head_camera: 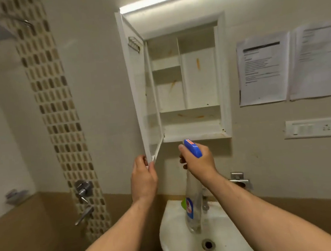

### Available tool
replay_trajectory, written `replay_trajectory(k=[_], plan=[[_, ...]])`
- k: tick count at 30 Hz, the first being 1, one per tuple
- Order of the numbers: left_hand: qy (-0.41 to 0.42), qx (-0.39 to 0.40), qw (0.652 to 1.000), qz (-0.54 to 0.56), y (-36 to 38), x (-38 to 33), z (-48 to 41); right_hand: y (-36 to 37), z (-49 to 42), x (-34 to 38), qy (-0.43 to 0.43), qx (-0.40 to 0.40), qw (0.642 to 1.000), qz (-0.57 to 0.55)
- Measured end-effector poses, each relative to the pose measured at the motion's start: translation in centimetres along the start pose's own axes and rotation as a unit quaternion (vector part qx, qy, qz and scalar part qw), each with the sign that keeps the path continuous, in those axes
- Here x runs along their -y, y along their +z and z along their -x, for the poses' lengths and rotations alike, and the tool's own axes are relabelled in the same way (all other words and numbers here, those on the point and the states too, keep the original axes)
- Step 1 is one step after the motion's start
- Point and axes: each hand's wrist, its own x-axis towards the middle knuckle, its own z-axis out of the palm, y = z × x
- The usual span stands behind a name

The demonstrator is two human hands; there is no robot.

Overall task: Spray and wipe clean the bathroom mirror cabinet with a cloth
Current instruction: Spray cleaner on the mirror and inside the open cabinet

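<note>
Pinching the bottom corner of the open cabinet door (138, 91) was the left hand (143, 178), right hand (199, 162) gripped a blue-capped spray bottle (192, 210) above the sink (168, 227)

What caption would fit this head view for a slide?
Left hand holds the open cabinet door; right hand grips a spray bottle below the stained shelves.

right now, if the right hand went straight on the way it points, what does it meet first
Likely the bottom ledge of the open white wall cabinet, just above the right hand gripping the clear spray bottle with a blue head; depth is unclear.
</note>
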Motion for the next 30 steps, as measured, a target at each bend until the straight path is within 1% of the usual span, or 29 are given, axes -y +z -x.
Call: replay_trajectory(k=[3,5,9,11,14,17,20,22,24,26,27,30], plan=[[-0.033,0.007,0.998,-0.053,-1.4,0.2,-0.9,1.6,-0.2,2.5,-0.008,0.033,0.999,-0.010],[-0.063,-0.004,0.996,-0.069,-1.6,0.1,-1.6,2.4,-0.9,4.0,-0.018,0.056,0.998,-0.009],[-0.142,-0.053,0.985,-0.077,-1.6,0.3,-3.3,2.9,-3.1,5.9,-0.059,0.103,0.993,0.008],[-0.157,-0.086,0.979,-0.097,-1.7,0.4,-4.9,2.9,-4.9,6.7,-0.074,0.128,0.989,0.001],[-0.123,-0.138,0.973,-0.139,-1.7,-1.4,-7.9,3.0,-8.1,8.0,-0.083,0.151,0.984,-0.035],[-0.091,-0.188,0.966,-0.154,-2.1,-4.6,-13.2,3.2,-12.0,9.7,-0.087,0.166,0.977,-0.098],[-0.074,-0.224,0.952,-0.193,-3.4,-7.4,-18.4,3.1,-15.5,11.4,-0.100,0.205,0.960,-0.163],[-0.068,-0.246,0.942,-0.218,-4.3,-8.7,-20.7,3.1,-17.4,12.5,-0.122,0.234,0.947,-0.183],[-0.071,-0.256,0.935,-0.234,-4.8,-9.8,-22.1,3.2,-18.8,13.6,-0.149,0.255,0.939,-0.178],[-0.064,-0.257,0.924,-0.275,-4.9,-10.7,-23.0,3.5,-20.1,14.4,-0.177,0.279,0.929,-0.164],[-0.052,-0.249,0.914,-0.317,-5.0,-11.0,-23.3,3.8,-20.4,14.7,-0.188,0.286,0.927,-0.157],[-0.003,-0.208,0.867,-0.453,-4.7,-11.2,-23.7,4.3,-21.3,15.3,-0.215,0.291,0.919,-0.158]])
